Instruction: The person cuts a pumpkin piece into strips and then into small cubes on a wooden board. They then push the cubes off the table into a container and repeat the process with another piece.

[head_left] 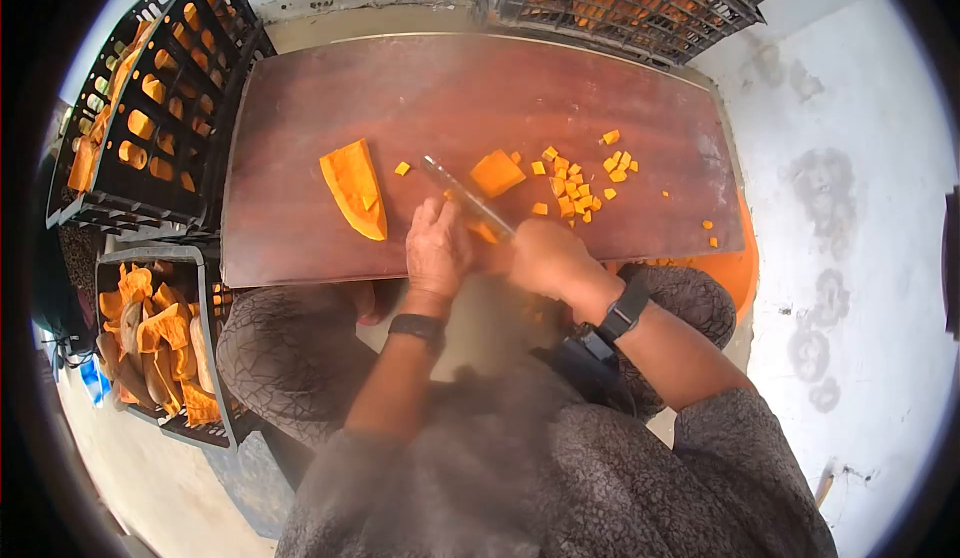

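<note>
My right hand [556, 261] is wrapped round the handle of a knife [465, 194], whose blade slants up and left across the wooden board. Close to the blade's left side, my left hand [437, 248] has its fingers bent together against a piece of pumpkin [484, 231], mostly hidden by the blade and hands. Beyond the knife lies a flat pumpkin chunk [498, 172]. A large pumpkin wedge [353, 190] rests to the left, a small cube [402, 168] beside it. Several diced pumpkin cubes [568, 190] are scattered right of the chunk.
The reddish-brown board [290, 98] spans my knees. A black crate [150, 108] of pumpkin pieces stands at left, above another crate [213, 348] with peelings and pieces. More pumpkin shows in a crate [620, 8] at the back. A white wall [830, 108] borders the right side.
</note>
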`<state>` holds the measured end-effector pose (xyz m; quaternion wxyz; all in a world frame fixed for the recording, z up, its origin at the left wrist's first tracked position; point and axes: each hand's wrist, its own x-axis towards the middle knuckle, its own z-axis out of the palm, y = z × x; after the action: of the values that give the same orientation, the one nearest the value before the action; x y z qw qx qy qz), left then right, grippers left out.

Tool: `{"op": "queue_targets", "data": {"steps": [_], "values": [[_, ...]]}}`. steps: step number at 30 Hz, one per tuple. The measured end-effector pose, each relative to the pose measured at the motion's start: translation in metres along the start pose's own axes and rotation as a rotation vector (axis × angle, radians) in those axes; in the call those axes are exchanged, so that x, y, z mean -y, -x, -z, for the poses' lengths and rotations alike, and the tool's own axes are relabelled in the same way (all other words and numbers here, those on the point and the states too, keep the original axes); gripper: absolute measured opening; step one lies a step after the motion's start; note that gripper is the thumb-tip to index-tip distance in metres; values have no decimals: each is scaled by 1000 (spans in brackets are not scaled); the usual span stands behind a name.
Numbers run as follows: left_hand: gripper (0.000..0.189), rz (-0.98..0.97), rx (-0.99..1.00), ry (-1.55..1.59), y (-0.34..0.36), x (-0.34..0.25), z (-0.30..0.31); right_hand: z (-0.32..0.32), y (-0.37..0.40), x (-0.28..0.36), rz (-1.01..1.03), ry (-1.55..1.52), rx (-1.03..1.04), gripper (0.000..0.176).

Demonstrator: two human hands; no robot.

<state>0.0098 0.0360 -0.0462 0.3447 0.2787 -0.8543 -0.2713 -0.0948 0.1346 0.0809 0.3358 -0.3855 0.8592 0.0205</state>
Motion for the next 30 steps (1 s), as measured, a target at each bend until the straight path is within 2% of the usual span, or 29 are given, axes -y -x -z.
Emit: {"op": "queue_targets", "data": {"steps": [3, 5, 13, 18, 22, 24, 28, 30], "values": [[25, -14, -11, 24, -4, -5, 1, -4, -5, -3, 67, 79, -51, 17], [14, 18, -10, 35, -3, -6, 1, -4, -3, -3, 52, 59, -55, 17], [15, -22, -53, 12, -1, -4, 0, 1, 3, 4, 40, 52, -60, 21], [20, 10, -29, -4, 0, 0, -2, 18, 5, 14, -61, -1, 59, 22], [21, -5, -3, -25, 2, 1, -2, 6, -4, 12, -40, 30, 64, 22], [21, -15, -6, -20, -1, -1, -2, -4, -9, 8, 9, 58, -23, 22], [21, -25, -16, -23, -1, -1, -1, -6, -8, 3, -14, -16, -43, 21], [21, -18, -27, -17, 1, 1, -5, -20, -4, 7, 10, 5, -158, 20]]}}
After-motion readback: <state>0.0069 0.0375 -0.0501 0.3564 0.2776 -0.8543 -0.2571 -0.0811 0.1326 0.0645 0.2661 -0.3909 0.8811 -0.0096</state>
